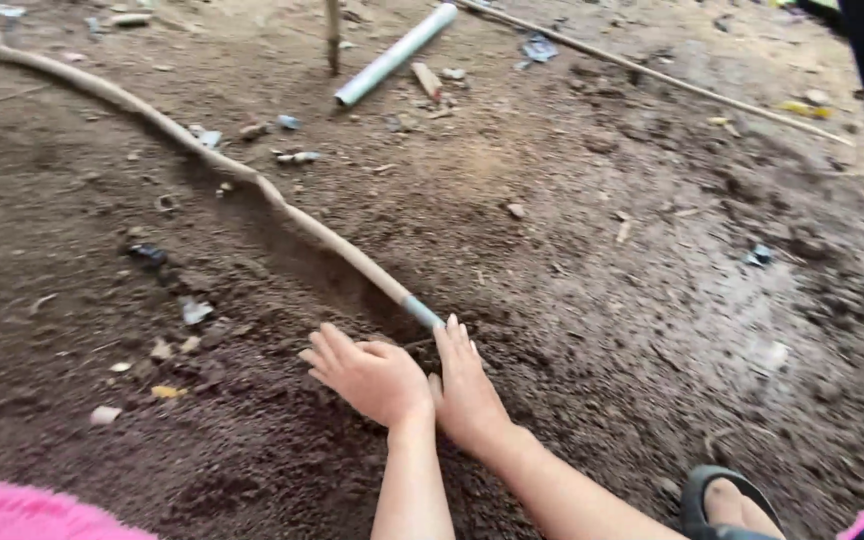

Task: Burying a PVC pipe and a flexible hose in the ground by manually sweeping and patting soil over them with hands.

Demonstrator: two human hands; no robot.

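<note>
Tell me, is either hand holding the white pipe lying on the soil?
No, the white pipe lies far off, while the left hand and right hand press flat on the soil.

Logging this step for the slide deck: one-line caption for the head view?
Both bare hands, left hand and right hand, press flat on dark soil beside a hose end.

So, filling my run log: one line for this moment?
left hand: flat on dark soil | right hand: flat, at long muddy hose end
</note>
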